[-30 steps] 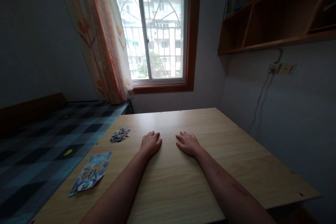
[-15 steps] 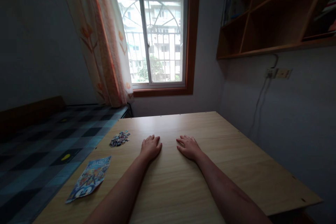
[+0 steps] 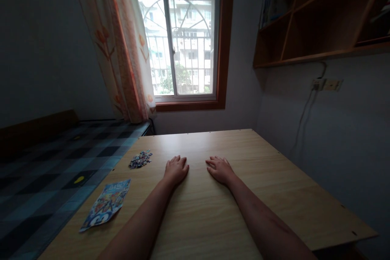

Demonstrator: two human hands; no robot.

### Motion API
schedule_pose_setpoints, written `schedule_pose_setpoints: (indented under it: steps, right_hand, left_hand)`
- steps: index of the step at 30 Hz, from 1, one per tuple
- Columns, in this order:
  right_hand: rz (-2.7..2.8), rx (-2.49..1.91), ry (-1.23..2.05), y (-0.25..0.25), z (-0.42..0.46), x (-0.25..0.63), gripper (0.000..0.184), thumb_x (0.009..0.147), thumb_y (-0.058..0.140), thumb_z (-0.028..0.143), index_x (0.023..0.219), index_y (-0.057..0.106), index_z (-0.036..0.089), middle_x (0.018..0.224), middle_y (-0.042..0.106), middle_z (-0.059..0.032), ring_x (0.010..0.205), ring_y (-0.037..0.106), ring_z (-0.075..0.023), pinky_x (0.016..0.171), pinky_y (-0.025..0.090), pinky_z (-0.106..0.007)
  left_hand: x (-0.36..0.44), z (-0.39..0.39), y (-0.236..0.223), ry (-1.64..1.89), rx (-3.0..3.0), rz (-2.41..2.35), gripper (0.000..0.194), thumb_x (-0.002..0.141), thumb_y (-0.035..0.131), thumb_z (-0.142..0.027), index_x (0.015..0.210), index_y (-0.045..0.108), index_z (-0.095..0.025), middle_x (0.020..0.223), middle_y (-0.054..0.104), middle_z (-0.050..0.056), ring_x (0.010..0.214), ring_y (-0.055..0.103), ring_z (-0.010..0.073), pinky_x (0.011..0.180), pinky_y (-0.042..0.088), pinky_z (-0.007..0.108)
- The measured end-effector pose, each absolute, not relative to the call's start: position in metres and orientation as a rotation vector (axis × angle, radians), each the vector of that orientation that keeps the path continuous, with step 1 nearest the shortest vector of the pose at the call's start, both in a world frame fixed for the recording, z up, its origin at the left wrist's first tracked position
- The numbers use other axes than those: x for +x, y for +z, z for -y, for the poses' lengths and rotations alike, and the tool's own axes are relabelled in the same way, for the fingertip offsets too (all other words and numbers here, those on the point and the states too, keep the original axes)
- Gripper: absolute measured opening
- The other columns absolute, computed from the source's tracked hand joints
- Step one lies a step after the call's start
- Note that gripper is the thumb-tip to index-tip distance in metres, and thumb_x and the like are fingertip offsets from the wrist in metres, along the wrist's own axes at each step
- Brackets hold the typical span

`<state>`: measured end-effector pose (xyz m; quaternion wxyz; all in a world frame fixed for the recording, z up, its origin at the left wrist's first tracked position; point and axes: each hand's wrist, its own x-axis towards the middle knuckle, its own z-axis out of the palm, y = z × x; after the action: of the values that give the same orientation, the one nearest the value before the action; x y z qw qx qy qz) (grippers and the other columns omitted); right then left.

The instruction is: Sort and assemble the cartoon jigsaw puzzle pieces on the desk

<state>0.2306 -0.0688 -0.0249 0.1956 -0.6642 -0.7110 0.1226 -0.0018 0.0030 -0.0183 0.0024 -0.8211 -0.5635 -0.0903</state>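
My left hand (image 3: 176, 169) lies flat, palm down, on the light wooden table (image 3: 274, 183), fingers stretched out and holding nothing. My right hand (image 3: 220, 169) rests the same way a short distance to its right, also empty. A small heap of colourful puzzle pieces (image 3: 140, 159) sits on the table to the left of my left hand, apart from it. Nearer the table's left front edge lies a colourful printed sheet or packet (image 3: 106, 204) with blue lettering.
A bed with a dark checked cover (image 3: 45, 170) adjoins the table's left side. Behind the table are a window (image 3: 183, 36) with an orange curtain (image 3: 118, 44). Wooden shelves (image 3: 317, 12) hang on the right wall above a socket and cable (image 3: 318, 85).
Both hands stay flat on the table. Only the view has shifted slightly.
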Motion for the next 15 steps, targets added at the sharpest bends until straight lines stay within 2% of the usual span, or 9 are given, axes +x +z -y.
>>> schedule_pose_setpoints:
  steps: [15]
  right_hand:
    - [1.977, -1.867, 0.356, -0.0270, 0.0670, 0.2322, 0.046, 0.090, 0.049, 0.042, 0.135, 0.058, 0.032, 0.152, 0.045, -0.0039, 0.143, 0.034, -0.0236, 0.116, 0.016, -0.050]
  left_hand:
    - [-0.0008, -0.0052, -0.0197, -0.291, -2.575, 1.775, 0.048, 0.091, 0.042, -0.046, 0.133, 0.056, -0.026, 0.147, 0.048, 0.011, 0.138, 0.039, 0.0284, 0.111, 0.028, 0.046]
